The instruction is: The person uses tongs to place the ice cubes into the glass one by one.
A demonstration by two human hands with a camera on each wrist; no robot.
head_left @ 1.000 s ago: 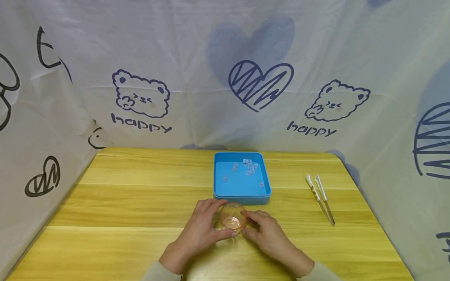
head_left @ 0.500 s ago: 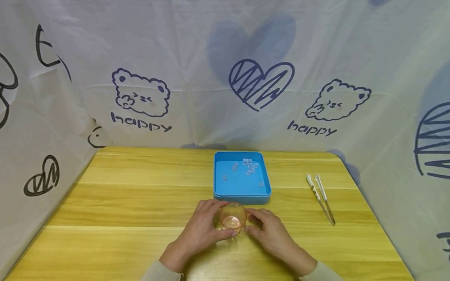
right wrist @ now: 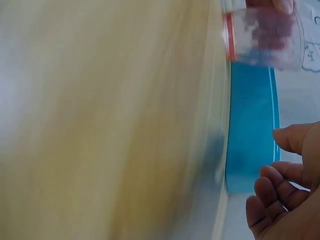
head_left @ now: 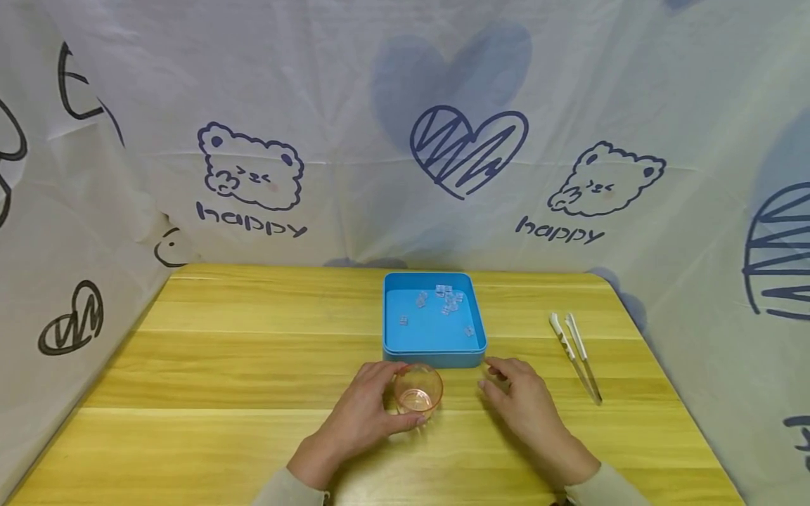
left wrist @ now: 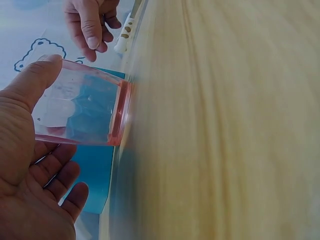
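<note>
A clear, pink-tinted cup [head_left: 419, 391] stands upright on the wooden table, just in front of a blue tray [head_left: 435, 359]. My left hand [head_left: 359, 407] holds it from the left, thumb at the near side of the rim and fingers round the far side. In the left wrist view the cup [left wrist: 82, 107] sits with its base on the table, between thumb and fingers. My right hand [head_left: 528, 404] is apart from the cup, near the tray's front right corner, fingers loosely bent with nothing in them. The right wrist view shows thumb and fingertips parted beside the tray [right wrist: 250, 115].
Several small clear cubes [head_left: 451, 302] lie scattered in the blue tray. To the right lie metal tongs with white handles [head_left: 577, 355], spread on the table [head_left: 253, 365]. White printed cloth [head_left: 354, 126] hangs behind and on both sides.
My right hand has let go of the cup and moved off to the right, toward the tongs. The left hand and the cup have stayed in place.
</note>
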